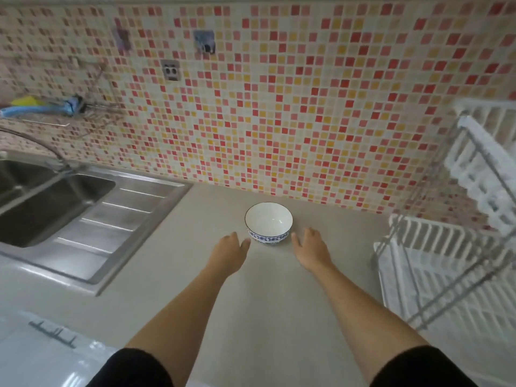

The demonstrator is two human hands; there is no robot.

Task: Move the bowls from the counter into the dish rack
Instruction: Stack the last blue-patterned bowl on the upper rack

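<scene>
One white bowl (268,222) with a dark rim and a blue pattern around its base stands upright on the pale counter (268,289), close to the tiled wall. My left hand (231,248) lies just left of the bowl, fingers apart, holding nothing. My right hand (308,247) is just right of it, also open, a small gap from the bowl's side. The white two-tier dish rack (435,263) with a metal frame stands at the right edge of the counter; no bowls show in it.
A steel sink (55,202) with a ribbed draining board and a curved tap sits at the left. Behind runs a mosaic-tiled wall (279,107) with a socket, hooks and a wire shelf holding blue and yellow items.
</scene>
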